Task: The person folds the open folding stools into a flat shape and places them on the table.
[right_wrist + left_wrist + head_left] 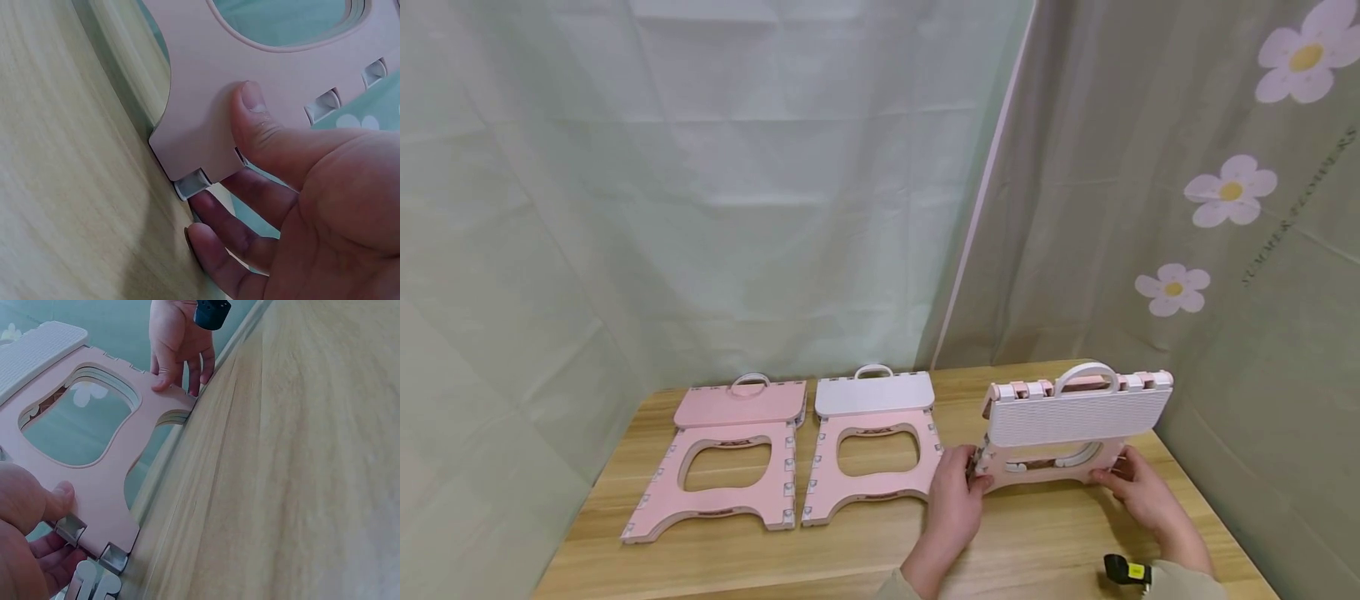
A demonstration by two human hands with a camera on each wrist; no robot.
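Both hands hold a folded step stool (1075, 421) upright at the right part of the table. It has a pink leg panel, a white ribbed top half folded down and a white carry handle on top. My left hand (953, 500) grips the left leg, thumb on the pink face and fingers behind the hinged edge. On the opposite leg, my right hand (1142, 493) pinches low down, its thumb (253, 115) flat on the pink panel (200, 106) and the other fingers around the edge. The leg's foot is right at the wooden surface.
Two more folded stools lie flat on the wooden table (850, 567): an all-pink one (737, 408) at the left and a white-topped one (876, 396) in the middle. A pale curtain (775, 208) hangs behind, and flowered cloth (1262, 333) hangs at the right.
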